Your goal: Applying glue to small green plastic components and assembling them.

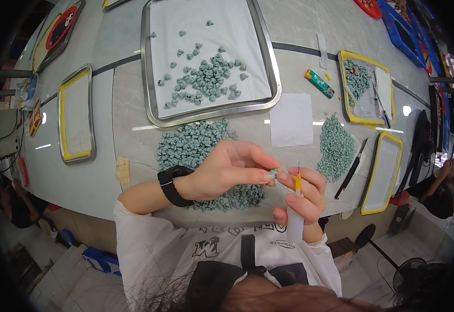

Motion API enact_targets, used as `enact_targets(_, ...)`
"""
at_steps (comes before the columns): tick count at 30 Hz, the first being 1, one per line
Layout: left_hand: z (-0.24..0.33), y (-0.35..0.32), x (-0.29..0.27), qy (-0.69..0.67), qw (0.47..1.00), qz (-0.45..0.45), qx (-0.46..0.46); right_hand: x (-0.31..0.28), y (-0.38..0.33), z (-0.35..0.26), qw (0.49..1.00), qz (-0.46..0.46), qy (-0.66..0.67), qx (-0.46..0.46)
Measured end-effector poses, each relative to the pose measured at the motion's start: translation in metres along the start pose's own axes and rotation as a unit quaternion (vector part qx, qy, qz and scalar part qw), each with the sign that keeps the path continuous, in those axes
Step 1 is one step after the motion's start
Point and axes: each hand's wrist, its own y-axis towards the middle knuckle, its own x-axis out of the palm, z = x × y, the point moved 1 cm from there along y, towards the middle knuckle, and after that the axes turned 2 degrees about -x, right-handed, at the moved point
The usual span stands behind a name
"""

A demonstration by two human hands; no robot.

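My left hand (227, 169), with a black watch (174, 186) on its wrist, pinches a small grey-green piece (274, 174) between thumb and forefinger. The fingertips of my right hand (312, 193) meet the same piece from the other side. Also in my right hand, a white squeeze bottle (294, 226) with a yellow needle tip is gripped upright, its thin needle pointing away from me. Beneath and behind my left hand spreads a large pile of similar grey-green pieces (193, 143), partly covered by the hand and forearm.
Beyond the pile lies a metal tray (147, 78) with scattered pieces on white lining. To the right are white paper (291, 120), a smaller-piece heap (336, 148), a black pen-like tool (351, 169), a green-orange box (319, 83) and yellow-edged trays (364, 208). Another yellow-edged tray (76, 156) sits left.
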Motion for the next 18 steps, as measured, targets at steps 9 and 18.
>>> enact_targets(9,0.0006,-0.001,-0.0008,0.003,1.0,-0.002,0.0,0.0001,0.0012,-0.0018,1.0,-0.005,0.001,0.007)
enact_targets(18,0.0005,-0.001,-0.0009,0.0,1.0,-0.004,0.001,0.0006,0.0006,-0.0012,1.0,-0.003,0.002,0.004)
